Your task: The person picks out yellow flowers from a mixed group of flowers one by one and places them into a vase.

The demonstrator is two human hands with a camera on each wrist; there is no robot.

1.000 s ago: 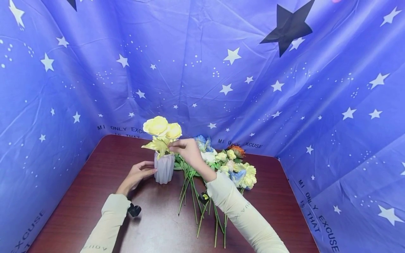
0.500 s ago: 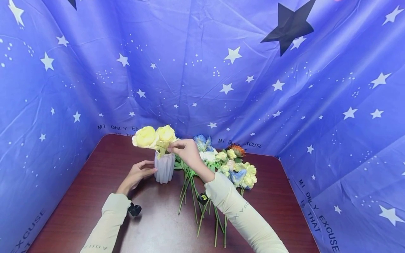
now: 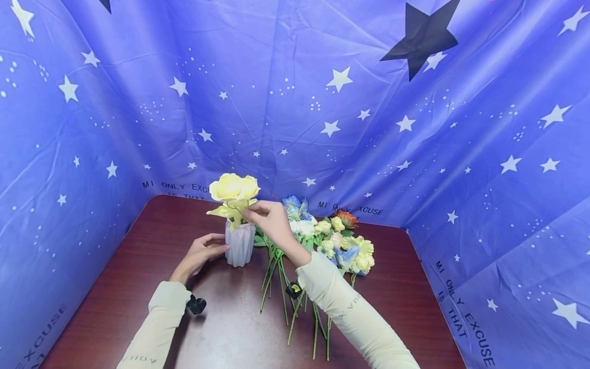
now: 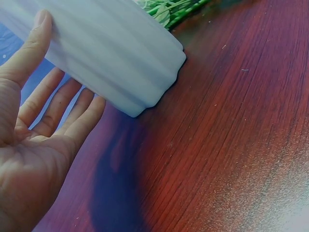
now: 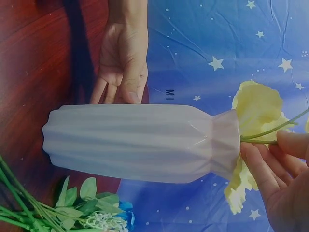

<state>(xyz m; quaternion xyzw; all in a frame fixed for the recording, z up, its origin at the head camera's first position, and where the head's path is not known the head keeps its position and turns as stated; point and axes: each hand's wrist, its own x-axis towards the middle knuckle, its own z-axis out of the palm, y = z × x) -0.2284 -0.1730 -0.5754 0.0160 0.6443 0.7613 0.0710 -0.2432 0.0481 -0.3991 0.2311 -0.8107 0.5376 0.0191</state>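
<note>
A pale, ribbed vase (image 3: pixel 239 244) stands upright on the table. Yellow flowers (image 3: pixel 233 187) rise from its mouth, with yellow petals drooping over the rim. My right hand (image 3: pixel 273 221) pinches a thin green stem (image 5: pixel 263 133) between thumb and fingers just above the vase's neck. On the left side of the vase, my left hand (image 3: pixel 201 252) rests its thumb and fingertips against the lower body, fingers fairly straight and the palm apart from it. The left wrist view shows the thumb (image 4: pixel 41 36) on the vase wall. The stem's lower part is hidden inside the vase.
To the right of the vase lies a pile of artificial flowers (image 3: pixel 338 243) in white, yellow, blue and orange, with long green stems (image 3: pixel 295 328) pointing toward the front of the brown table (image 3: pixel 230 333). A blue star-printed curtain (image 3: pixel 276 118) surrounds the table.
The yellow blooms tipped left and lower half a second ago, then turned back upright over the vase, closer together. Both hands have hardly moved.
</note>
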